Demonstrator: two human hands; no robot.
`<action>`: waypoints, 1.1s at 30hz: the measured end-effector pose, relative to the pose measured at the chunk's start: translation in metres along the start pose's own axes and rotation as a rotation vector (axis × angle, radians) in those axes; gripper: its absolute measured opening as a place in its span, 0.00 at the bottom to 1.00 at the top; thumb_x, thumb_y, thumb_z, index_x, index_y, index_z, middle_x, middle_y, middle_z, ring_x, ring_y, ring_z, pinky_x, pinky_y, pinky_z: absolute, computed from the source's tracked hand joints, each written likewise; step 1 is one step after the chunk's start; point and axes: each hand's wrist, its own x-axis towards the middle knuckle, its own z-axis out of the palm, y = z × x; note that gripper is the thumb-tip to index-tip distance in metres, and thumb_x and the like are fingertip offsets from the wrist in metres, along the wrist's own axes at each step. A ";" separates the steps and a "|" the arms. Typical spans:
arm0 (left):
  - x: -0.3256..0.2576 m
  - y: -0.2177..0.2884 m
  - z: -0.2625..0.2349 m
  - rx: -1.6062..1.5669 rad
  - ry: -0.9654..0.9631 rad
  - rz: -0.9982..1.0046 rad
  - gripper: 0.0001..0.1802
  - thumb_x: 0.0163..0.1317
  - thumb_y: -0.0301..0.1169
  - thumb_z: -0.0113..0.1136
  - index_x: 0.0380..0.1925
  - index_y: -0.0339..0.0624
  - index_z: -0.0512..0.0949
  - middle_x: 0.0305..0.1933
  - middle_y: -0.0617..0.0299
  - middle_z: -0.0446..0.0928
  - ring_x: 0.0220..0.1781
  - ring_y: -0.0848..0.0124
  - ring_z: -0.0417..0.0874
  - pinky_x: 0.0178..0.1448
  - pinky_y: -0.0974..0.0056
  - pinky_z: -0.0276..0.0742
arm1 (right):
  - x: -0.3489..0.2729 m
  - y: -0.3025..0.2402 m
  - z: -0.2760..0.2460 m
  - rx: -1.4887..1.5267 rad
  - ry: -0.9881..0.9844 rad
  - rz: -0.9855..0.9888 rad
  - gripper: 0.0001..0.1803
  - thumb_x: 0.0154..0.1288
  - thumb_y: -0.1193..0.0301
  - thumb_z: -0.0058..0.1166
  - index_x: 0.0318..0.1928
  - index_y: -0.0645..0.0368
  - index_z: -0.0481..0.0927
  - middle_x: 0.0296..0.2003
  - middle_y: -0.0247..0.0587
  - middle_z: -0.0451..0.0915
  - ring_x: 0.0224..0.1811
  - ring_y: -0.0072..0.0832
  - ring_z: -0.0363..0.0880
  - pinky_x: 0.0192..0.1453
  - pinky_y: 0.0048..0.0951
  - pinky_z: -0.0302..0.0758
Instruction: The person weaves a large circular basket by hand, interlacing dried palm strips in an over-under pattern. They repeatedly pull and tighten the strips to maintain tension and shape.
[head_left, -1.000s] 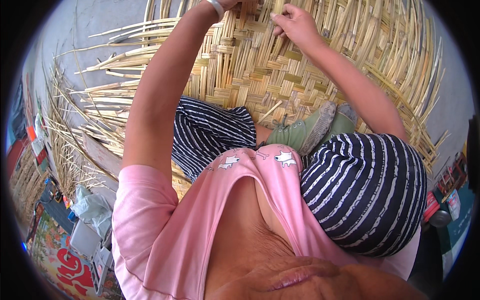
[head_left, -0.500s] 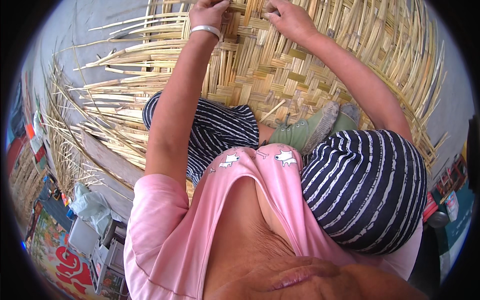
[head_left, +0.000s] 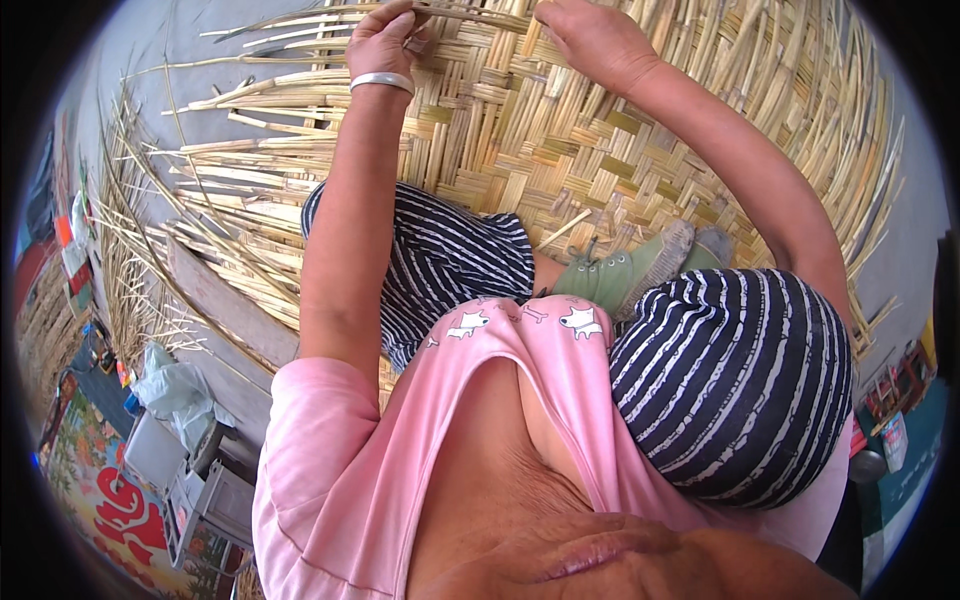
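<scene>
A large mat (head_left: 560, 150) of pale split reeds, woven in a crossing pattern, lies under my hands and feet. Between my two hands runs a thin, darker reed strip (head_left: 475, 14) above the weave. My left hand (head_left: 388, 45), with a white bangle at the wrist, pinches this strip near the mat's left part. At the strip's other end, the fingers of my right hand (head_left: 598, 42) are closed on it, their tips partly hidden by the top edge of the picture. Unwoven reed ends (head_left: 255, 160) fan out on the left side.
My green shoe (head_left: 630, 270) rests on the mat near my knees. A wooden plank (head_left: 225, 295) and a heap of loose reeds (head_left: 125, 230) lie to the left. Farther back on that side are a plastic bag (head_left: 175, 390) and a grey chair-like object (head_left: 160, 450).
My left hand has moved left, and my right hand slightly right, so they are farther apart. The reed strip now shows stretched between them. The view has shifted a little.
</scene>
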 end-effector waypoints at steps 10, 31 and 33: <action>0.024 0.025 -0.036 -0.106 -0.469 -0.242 0.05 0.66 0.20 0.55 0.39 0.39 0.79 0.43 0.50 0.85 0.46 0.58 0.88 0.44 0.55 0.85 | 0.058 -0.046 -0.006 0.447 -0.206 0.212 0.12 0.73 0.62 0.58 0.41 0.58 0.86 0.29 0.45 0.84 0.28 0.36 0.83 0.43 0.45 0.81; 0.083 0.040 0.080 1.135 -0.615 -0.258 0.25 0.55 0.44 0.80 0.42 0.34 0.87 0.30 0.60 0.85 0.27 0.72 0.82 0.30 0.62 0.76 | 0.039 -0.020 0.025 0.752 0.193 0.395 0.13 0.68 0.67 0.56 0.46 0.64 0.79 0.33 0.58 0.84 0.31 0.48 0.86 0.39 0.46 0.81; 0.084 0.033 0.067 0.928 -0.698 -0.351 0.20 0.58 0.43 0.79 0.41 0.38 0.87 0.28 0.63 0.84 0.26 0.75 0.80 0.28 0.65 0.73 | 0.037 -0.023 0.028 1.034 0.178 0.500 0.12 0.68 0.69 0.56 0.46 0.64 0.79 0.32 0.55 0.84 0.29 0.46 0.86 0.38 0.46 0.81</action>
